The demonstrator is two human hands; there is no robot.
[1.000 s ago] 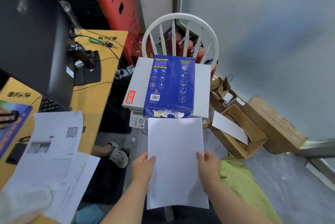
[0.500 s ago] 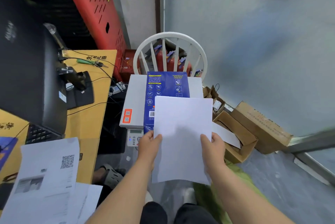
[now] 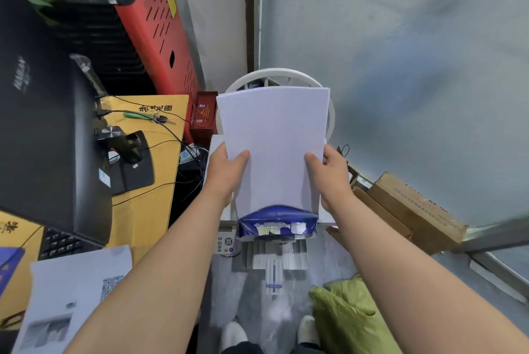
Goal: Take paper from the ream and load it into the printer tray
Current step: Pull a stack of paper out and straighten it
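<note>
Now left hand (image 3: pixel 226 174) and right hand (image 3: pixel 332 173) each grip a side of the white paper stack (image 3: pixel 274 147) above the torn blue ream wrapper (image 3: pixel 277 222); best square the edges before sliding it into the grey printer tray (image 3: pixel 273 257).

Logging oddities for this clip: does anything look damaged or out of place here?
Yes. The blue ream wrapper is raggedly torn at its near end and sits on top of the printer. Printed sheets overhang the desk edge.

Both hands, left hand (image 3: pixel 226 173), right hand (image 3: pixel 332 173), gripping paper stack (image 3: pixel 274 139) above blue ream (image 3: pixel 277 223)
</note>
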